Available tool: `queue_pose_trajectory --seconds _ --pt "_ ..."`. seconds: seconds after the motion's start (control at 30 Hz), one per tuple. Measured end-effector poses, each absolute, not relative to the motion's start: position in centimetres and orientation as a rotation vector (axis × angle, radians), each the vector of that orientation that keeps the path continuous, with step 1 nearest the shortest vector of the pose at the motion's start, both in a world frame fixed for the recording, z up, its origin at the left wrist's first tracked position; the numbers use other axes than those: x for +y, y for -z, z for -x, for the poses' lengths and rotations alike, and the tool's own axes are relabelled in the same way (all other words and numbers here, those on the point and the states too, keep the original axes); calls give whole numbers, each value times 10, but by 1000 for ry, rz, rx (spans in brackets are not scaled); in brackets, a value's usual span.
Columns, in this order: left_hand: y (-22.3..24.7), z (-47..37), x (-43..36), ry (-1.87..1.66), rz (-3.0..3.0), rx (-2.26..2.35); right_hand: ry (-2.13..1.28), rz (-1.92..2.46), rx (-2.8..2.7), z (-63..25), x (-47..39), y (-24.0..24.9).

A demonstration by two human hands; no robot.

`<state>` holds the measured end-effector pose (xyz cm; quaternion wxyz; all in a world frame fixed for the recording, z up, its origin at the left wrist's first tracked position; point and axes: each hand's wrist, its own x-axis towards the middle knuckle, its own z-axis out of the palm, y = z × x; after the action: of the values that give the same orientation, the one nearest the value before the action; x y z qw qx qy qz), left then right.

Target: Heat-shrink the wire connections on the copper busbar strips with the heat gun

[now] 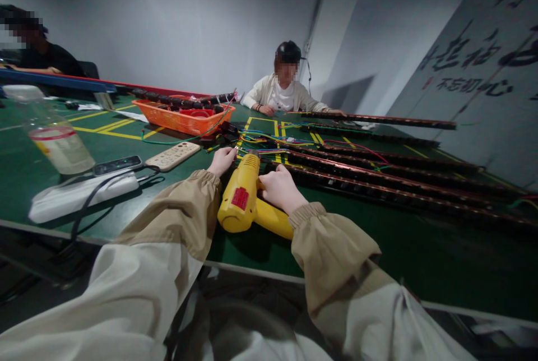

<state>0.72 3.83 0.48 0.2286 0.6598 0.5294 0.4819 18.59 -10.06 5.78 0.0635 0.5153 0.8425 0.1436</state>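
Green and taped with yellow lines, the worktop [412,249] spreads before us, a yellow heat gun [237,198] at its near side, nozzle pointing away from us. Our right hand [283,188] curls just right of the gun, thumb against its body; our left hand [223,161], left of the nozzle, appears pinched on coloured wires [267,152] that run past the gun's tip. Good work here, we judge, calls for the wires held steady and flat, with fingertips and loose leads well clear of the nozzle's mouth. Left of the gun lie a white power strip [84,195] and a bottle [63,148]; to its right, long dark strips [378,179]. Beyond it stand an orange basket [180,117] and, farther, a seated co-worker [269,95]. We cannot tell what our right fingers grip, nor whether the gun rests on the worktop; our right sleeve hides its handle's end. Far left of it, another person [50,58] is cut off by the frame.
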Motion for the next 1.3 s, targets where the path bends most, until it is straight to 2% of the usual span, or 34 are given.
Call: queue_pose_trajectory --seconds 0.5,1.3 --pt "-11 -4 38 -1191 -1877 1468 -400 -1527 2605 -166 -89 -55" --pt "4 -4 47 -1436 -2105 1361 -306 -1650 2484 -197 -124 -73"
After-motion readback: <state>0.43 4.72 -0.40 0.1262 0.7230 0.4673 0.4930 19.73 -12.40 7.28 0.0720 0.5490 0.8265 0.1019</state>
